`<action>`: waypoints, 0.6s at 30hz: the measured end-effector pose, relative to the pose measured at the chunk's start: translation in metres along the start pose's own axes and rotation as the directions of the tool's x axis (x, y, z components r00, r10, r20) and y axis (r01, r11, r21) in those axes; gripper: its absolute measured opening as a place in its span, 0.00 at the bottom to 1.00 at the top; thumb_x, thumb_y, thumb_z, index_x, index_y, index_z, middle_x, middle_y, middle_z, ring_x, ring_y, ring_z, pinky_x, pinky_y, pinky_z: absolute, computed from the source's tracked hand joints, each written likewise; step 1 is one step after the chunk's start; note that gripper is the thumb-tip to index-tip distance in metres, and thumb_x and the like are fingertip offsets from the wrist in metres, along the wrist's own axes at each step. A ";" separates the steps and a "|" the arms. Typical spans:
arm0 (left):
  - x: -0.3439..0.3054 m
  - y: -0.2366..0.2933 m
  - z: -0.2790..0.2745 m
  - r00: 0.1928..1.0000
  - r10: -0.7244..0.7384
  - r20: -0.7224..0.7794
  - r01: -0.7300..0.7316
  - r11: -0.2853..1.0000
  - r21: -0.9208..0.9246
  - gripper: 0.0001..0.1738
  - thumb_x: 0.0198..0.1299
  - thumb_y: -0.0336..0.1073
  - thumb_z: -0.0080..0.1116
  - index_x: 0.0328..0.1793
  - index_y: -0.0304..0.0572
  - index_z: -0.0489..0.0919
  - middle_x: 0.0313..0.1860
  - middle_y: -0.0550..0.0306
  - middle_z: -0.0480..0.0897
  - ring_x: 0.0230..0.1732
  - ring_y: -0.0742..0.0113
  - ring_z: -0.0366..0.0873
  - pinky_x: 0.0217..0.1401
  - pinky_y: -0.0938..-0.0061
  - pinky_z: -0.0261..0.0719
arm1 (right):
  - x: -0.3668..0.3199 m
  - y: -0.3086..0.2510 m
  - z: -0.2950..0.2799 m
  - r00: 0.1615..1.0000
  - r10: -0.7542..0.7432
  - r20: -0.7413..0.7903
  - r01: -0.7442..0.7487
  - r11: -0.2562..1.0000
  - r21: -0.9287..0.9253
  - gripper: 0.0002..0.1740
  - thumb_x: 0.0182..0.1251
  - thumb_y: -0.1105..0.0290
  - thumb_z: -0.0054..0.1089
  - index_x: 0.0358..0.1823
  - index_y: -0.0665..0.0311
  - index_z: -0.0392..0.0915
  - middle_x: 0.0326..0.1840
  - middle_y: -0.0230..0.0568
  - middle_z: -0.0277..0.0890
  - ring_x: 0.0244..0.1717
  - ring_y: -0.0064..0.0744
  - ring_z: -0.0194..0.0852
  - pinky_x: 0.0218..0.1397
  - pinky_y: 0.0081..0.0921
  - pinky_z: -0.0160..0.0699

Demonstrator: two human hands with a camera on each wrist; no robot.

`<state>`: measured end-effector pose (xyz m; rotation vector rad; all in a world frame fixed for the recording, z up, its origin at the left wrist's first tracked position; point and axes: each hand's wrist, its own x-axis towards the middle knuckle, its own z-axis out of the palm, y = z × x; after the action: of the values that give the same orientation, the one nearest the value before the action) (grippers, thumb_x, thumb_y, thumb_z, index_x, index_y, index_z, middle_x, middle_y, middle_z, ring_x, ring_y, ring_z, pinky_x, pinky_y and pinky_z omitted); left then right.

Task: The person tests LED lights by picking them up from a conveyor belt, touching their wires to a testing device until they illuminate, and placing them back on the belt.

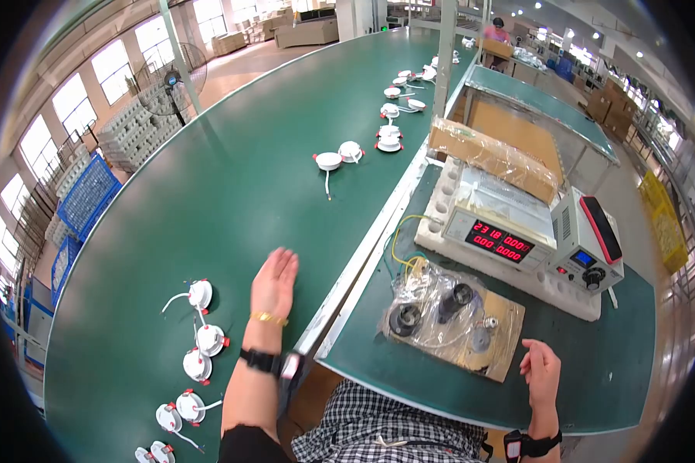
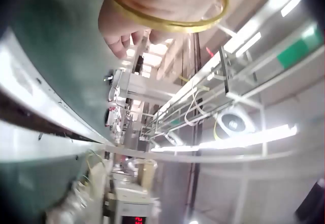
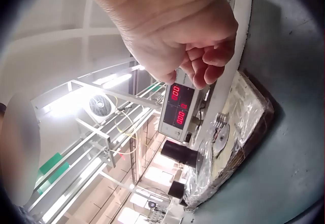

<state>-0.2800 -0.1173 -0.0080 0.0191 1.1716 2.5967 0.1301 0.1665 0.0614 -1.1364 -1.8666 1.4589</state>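
My left hand (image 1: 274, 284) is above the green belt (image 1: 232, 208), its fingers extended and holding nothing; in the left wrist view the hand (image 2: 157, 3) shows behind a gold bangle (image 2: 177, 26). Loosely curled and empty, my right hand (image 1: 542, 373) is just right of the film-wrapped board (image 1: 505, 339), which carries two black sockets (image 1: 455, 297). In the right wrist view the hand (image 3: 183, 36) partly covers the meter (image 3: 165, 127). White round lamps (image 1: 210, 339) with red clips lie left of my left hand, and another pair (image 1: 328, 161) lies farther up the belt.
Behind the board stand a meter with red digits (image 1: 457, 224) on white foam (image 1: 548, 287) and a grey box instrument (image 1: 571, 231). A long carton (image 1: 494, 160) lies behind them. A metal post (image 1: 445, 69) rises at the belt's edge. More lamps (image 1: 389, 143) lie farther along.
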 end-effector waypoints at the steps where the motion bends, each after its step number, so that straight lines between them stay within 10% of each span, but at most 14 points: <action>1: 0.024 -0.008 0.021 0.996 0.028 0.090 -0.043 0.983 0.176 0.22 0.68 0.37 0.52 0.64 0.32 0.68 0.59 0.44 0.72 0.59 0.56 0.73 0.59 0.64 0.77 | 0.003 0.002 0.000 1.000 -0.007 -0.001 0.007 1.000 0.001 0.16 0.73 0.65 0.48 0.44 0.72 0.78 0.22 0.31 0.70 0.22 0.14 0.64 0.24 0.13 0.64; 3: 0.087 -0.026 0.052 0.940 0.206 0.272 -0.336 0.411 0.847 0.17 0.64 0.29 0.51 0.59 0.42 0.74 0.57 0.52 0.75 0.57 0.58 0.75 0.55 0.68 0.78 | 0.007 0.003 -0.001 1.000 0.010 0.009 -0.010 1.000 -0.011 0.16 0.73 0.65 0.47 0.44 0.73 0.78 0.22 0.31 0.70 0.22 0.14 0.64 0.24 0.13 0.64; 4: 0.115 -0.034 0.057 0.937 0.207 0.281 -0.344 0.412 0.844 0.17 0.64 0.29 0.51 0.59 0.42 0.74 0.57 0.52 0.75 0.57 0.58 0.75 0.55 0.68 0.78 | 0.009 0.005 -0.003 1.000 0.024 0.004 -0.024 1.000 -0.008 0.16 0.73 0.66 0.47 0.44 0.73 0.78 0.22 0.31 0.70 0.22 0.15 0.65 0.24 0.13 0.64; 6: 0.155 -0.041 0.069 0.673 0.172 0.719 -0.556 -0.523 0.646 0.18 0.59 0.29 0.51 0.57 0.47 0.75 0.56 0.52 0.76 0.55 0.57 0.76 0.53 0.68 0.78 | 0.012 0.013 -0.008 1.000 -0.009 -0.001 0.009 1.000 0.000 0.17 0.73 0.64 0.46 0.44 0.71 0.78 0.21 0.31 0.71 0.19 0.13 0.63 0.20 0.12 0.59; 9: 0.176 -0.038 0.099 0.758 -0.116 0.642 -0.517 -0.708 0.482 0.13 0.55 0.29 0.51 0.47 0.45 0.76 0.49 0.51 0.75 0.51 0.54 0.76 0.51 0.67 0.79 | 0.015 0.011 -0.013 1.000 -0.019 -0.021 0.019 1.000 -0.006 0.18 0.74 0.62 0.45 0.44 0.70 0.78 0.21 0.31 0.72 0.16 0.12 0.61 0.17 0.10 0.54; 14: 0.196 -0.036 0.102 0.652 -0.315 0.690 -0.625 -0.739 0.253 0.08 0.55 0.29 0.53 0.42 0.45 0.75 0.46 0.55 0.77 0.50 0.57 0.76 0.49 0.66 0.79 | 0.020 0.014 -0.013 1.000 -0.013 0.008 0.013 1.000 -0.001 0.17 0.74 0.63 0.45 0.44 0.71 0.78 0.21 0.32 0.72 0.16 0.12 0.61 0.18 0.11 0.55; 18: 0.167 -0.003 0.094 0.411 0.076 0.908 -0.738 -0.558 0.381 0.05 0.57 0.27 0.53 0.39 0.42 0.77 0.43 0.54 0.79 0.47 0.57 0.78 0.45 0.68 0.80 | 0.024 -0.003 0.005 0.997 -0.027 0.065 0.030 0.999 -0.035 0.12 0.68 0.72 0.50 0.44 0.72 0.79 0.22 0.32 0.72 0.22 0.17 0.68 0.27 0.15 0.68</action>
<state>-0.4269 -0.0013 0.0348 2.0168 3.1056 0.5677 0.1129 0.1843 0.0606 -1.0867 -1.9527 1.4677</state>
